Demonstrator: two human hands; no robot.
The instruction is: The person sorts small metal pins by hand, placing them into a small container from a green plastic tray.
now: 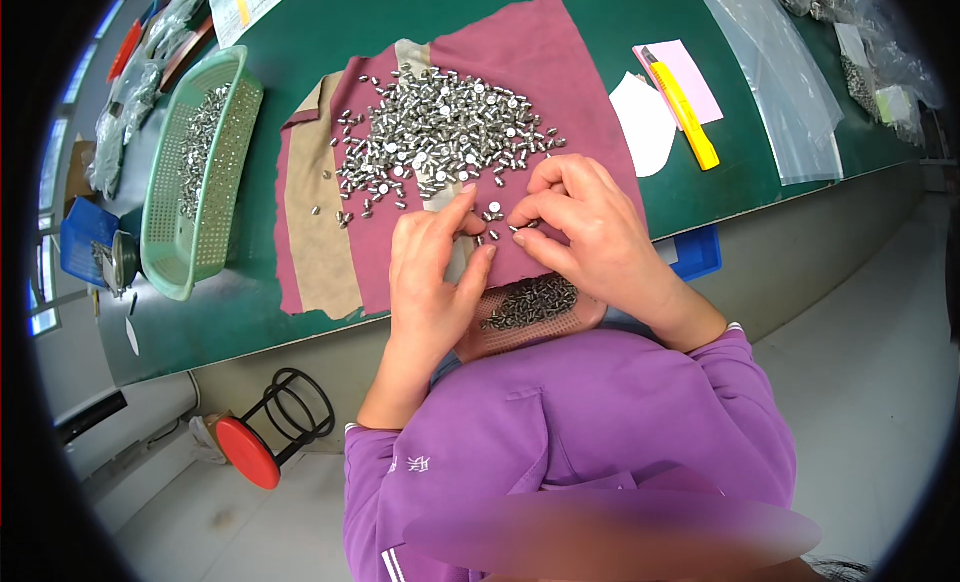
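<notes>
Fingers of the right hand pinch a small metal part between thumb and index; those of the left hand stand apart, flanking a few loose parts. At twelve o'clock from them lies the main pile, on a maroon cloth reaching the near edge of the desk. Just past that edge, at six, sits a pink basket; at ten, beyond a green strip of desk, a green basket; at two, a yellow knife
</notes>
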